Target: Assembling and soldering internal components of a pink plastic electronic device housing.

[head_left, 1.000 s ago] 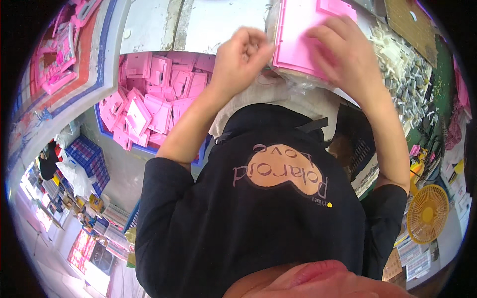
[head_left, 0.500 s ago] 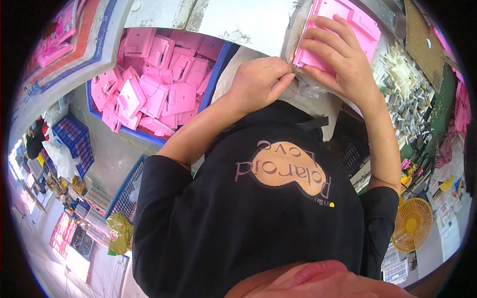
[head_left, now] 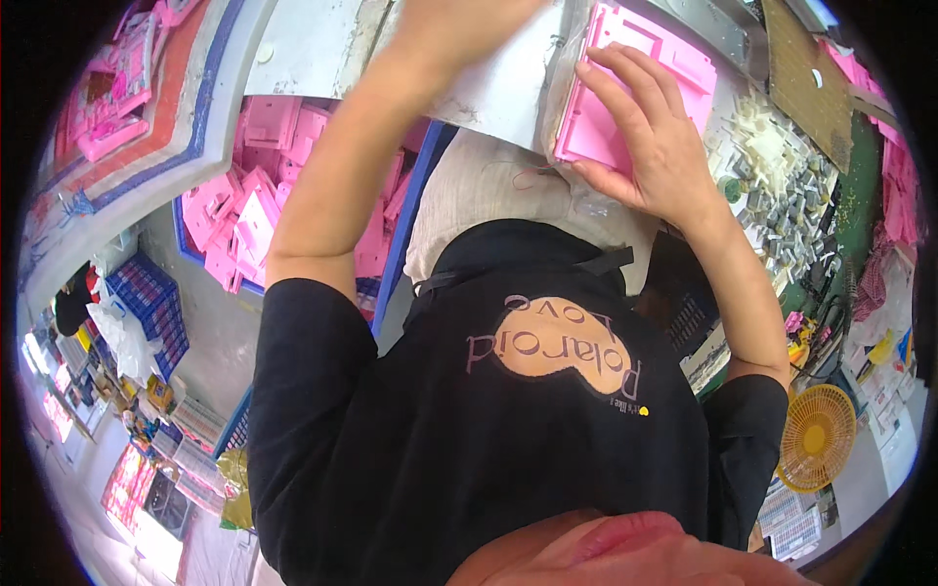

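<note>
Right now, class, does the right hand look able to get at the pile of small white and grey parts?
Probably yes: the right hand is just left of the pile, with nothing visible blocking the way. It would likely have to leave the pink part it rests on.

Across my black short-sleeved cloth top (head_left: 489, 459), 2 large dark words (head_left: 520, 342) read upside down over a tan 2-lobed print (head_left: 562, 363); 1 tiny line of lettering (head_left: 623, 407) adjoins a small yellow mark (head_left: 643, 411).
</note>
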### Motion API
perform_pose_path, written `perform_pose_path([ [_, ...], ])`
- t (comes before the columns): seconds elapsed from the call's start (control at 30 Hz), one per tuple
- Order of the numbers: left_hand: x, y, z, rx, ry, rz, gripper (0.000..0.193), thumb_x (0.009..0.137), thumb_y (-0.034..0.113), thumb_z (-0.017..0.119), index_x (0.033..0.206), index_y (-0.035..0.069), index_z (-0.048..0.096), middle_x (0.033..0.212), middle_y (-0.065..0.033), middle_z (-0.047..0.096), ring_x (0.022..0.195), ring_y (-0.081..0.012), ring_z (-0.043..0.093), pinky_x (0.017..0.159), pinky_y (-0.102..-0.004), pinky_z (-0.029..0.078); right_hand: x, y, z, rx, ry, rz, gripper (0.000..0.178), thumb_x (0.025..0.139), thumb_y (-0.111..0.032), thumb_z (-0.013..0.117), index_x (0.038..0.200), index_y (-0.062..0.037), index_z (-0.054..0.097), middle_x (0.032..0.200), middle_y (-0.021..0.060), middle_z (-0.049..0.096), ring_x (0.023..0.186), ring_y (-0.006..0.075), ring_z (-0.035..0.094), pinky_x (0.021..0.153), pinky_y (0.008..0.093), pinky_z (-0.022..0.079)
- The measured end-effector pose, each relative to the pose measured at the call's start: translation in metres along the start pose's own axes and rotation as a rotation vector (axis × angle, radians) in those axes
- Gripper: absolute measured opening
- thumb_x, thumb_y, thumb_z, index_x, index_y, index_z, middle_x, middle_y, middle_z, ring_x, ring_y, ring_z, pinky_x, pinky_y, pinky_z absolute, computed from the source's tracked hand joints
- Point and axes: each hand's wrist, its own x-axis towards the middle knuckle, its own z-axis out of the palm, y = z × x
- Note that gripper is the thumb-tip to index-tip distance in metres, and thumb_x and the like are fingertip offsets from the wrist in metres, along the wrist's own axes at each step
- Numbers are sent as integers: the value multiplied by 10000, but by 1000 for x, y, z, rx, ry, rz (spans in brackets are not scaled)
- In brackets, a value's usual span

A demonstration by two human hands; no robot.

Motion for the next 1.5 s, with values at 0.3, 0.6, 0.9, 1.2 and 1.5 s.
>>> perform_pose_path([
  [0.3, -54, 16, 48, 89, -57, 373, 264, 788, 114, 720, 1049, 152, 725, 947, -27, 713, 946, -235, 683, 875, -396, 495, -9, 10, 3, 200, 178, 39, 595, 749, -344, 847, 1177, -23, 588, 1196, 182, 627, 1096, 401, 600, 944, 455, 502],
  [0.6, -40, 40, 34, 254, -216, 351, 271, 805, 238, 755, 1057, 142, 741, 1036, -35, 687, 1041, -246, 625, 983, -426, 422, -15, 43, -29, 623, 455, 249, 251, 910, -103, 714, 1123, 3, 636, 1026, 125, 672, 1008, 251, 632, 903, 367, 500],
  [0.9, 9, -21, 0, 487, 138, 49, 172, 861, 237, 718, 892, 68, 712, 818, -150, 678, 826, -378, 641, 712, -474, 478, 145, 94, -24, -200, -21, -32, 102, 793, -118, 667, 824, -62, 747, 888, 90, 742, 900, 314, 671, 805, 459, 517],
  [1.2, 15, -75, -11, 556, -33, -140, 151, 847, 171, 688, 823, 25, 717, 904, -187, 670, 924, -380, 621, 828, -522, 456, 211, 89, 32, -496, -284, 88, 212, 826, -250, 647, 833, -84, 779, 938, 123, 754, 987, 322, 675, 862, 482, 531],
  [1.5, 8, -56, -9, 405, -53, -208, 217, 875, 195, 686, 883, -21, 697, 864, -218, 669, 884, -417, 638, 813, -493, 494, 212, 116, 53, -496, -228, 138, 212, 856, -220, 626, 882, -82, 784, 990, 121, 764, 1022, 313, 679, 873, 486, 526],
])
